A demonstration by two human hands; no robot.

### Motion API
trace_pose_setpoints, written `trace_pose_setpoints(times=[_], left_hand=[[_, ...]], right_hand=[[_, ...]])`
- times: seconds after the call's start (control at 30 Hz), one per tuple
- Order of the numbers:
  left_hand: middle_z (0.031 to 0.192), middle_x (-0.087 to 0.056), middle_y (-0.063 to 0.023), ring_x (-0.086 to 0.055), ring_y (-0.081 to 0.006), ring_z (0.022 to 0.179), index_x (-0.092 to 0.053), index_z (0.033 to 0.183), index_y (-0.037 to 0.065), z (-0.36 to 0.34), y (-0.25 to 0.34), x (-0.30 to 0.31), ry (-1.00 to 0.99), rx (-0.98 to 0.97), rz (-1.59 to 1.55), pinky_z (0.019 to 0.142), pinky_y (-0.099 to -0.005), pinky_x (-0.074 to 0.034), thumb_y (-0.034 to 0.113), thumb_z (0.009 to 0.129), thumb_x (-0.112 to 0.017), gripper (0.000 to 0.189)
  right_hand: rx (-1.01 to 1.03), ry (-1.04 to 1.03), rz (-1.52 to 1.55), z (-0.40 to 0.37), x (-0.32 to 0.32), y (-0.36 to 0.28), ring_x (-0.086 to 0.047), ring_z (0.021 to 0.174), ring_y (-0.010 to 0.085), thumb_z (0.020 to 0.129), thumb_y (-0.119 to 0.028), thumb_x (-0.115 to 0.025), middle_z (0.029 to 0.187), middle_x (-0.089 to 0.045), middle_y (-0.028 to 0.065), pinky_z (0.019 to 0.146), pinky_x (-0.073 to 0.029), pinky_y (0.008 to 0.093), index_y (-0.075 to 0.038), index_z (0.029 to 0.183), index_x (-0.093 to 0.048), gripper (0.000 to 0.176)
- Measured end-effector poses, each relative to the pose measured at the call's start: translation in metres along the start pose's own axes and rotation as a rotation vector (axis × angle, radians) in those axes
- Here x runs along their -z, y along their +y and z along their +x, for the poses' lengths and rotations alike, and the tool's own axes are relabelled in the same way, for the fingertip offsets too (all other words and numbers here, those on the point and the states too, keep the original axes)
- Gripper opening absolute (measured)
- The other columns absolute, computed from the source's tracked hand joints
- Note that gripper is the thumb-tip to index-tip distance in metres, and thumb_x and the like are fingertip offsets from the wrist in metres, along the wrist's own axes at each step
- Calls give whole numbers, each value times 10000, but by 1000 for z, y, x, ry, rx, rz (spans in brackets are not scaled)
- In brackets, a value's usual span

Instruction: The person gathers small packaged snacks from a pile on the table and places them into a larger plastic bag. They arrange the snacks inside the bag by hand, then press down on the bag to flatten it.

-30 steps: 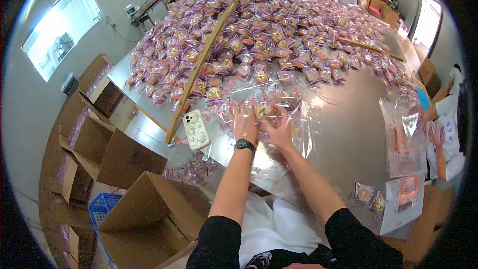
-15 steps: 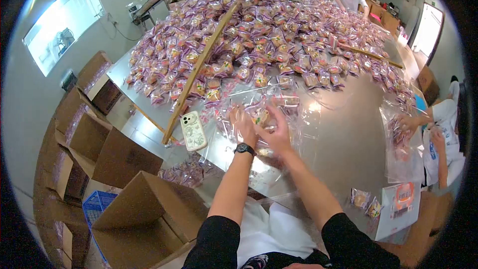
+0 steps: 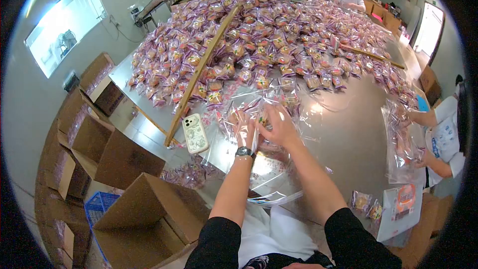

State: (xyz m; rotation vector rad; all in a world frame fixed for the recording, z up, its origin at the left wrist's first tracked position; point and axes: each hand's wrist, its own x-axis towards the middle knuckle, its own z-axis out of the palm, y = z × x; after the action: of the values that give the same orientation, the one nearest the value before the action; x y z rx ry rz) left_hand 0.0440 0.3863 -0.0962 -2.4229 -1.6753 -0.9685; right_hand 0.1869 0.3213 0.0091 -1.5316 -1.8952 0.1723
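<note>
A large clear plastic bag [image 3: 271, 167] lies at the table's near edge, its mouth toward me and small wrapped cakes inside. My left hand [image 3: 242, 123], wearing a dark watch, is under the bag's film with its fingers curved against the cakes. Opposite it, my right hand [image 3: 280, 125] has its thumb and fingers bent round a wrapped cake [image 3: 263, 118] between the two hands. Glare on the film partly hides the fingertips. Left of the bag is a phone in a patterned pale case [image 3: 195, 133].
A big heap of wrapped cakes [image 3: 274, 40] covers the far metal table [image 3: 343, 134], crossed by a wooden strip [image 3: 204, 62]. Open cardboard boxes [image 3: 149, 214] and a blue crate [image 3: 99, 204] stand at left. A co-worker [image 3: 443, 129] handles another clear bag [image 3: 398, 144] at right.
My hands have drawn slightly closer together around the cakes, and the bag's near edge now spreads toward my lap. The co-worker's near hand at right has moved onto their bag.
</note>
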Motion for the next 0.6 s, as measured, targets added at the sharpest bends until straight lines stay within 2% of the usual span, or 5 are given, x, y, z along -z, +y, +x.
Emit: trace_pose_setpoints(times=[0.17,0.23,0.3,0.47,0.6], left_hand=[[1451,-578,-163,-391,-409,1438,-662,1344,177,-2,29,42,152,-109,210,1225,-630,-165,242,938,-549,426],[1420,-567,-191,-455,-415,1364,-659,1296,113,0,27,33,149,55,-684,1204,-607,-217,200,948,-546,376],[1283,-601,-246,-567,-442,1221,-639,1218,7,3,31,55,185,-207,137,1155,-560,-354,116,963,-553,290],[1167,-696,-212,-611,-396,1171,-657,1192,45,8,21,17,216,-37,-104,1164,-628,-191,235,973,-510,325],[1491,-543,-185,-454,-370,1414,-587,1362,87,18,28,46,-72,22,20,1200,-590,-198,254,957,-591,438]], right_hand=[[-78,-49,-106,3,22,-32,-566,1253,459,839,-509,-741,1293,-621,302,1105,-417,508,62,1360,-529,802],[29,-19,-55,4,14,-13,-594,1209,440,854,-524,-725,1269,-641,285,1070,-428,513,58,1340,-537,781],[15,-10,-28,10,11,-3,-615,1176,421,866,-530,-716,1241,-661,267,1051,-429,514,55,1328,-539,766],[-11,203,-69,7,-14,13,-646,1106,385,865,-461,-743,1141,-696,241,1022,-423,488,38,1318,-552,700],[-194,138,-34,17,-4,1,-654,1067,371,856,-404,-759,1095,-711,206,965,-431,479,3,1313,-579,637]])
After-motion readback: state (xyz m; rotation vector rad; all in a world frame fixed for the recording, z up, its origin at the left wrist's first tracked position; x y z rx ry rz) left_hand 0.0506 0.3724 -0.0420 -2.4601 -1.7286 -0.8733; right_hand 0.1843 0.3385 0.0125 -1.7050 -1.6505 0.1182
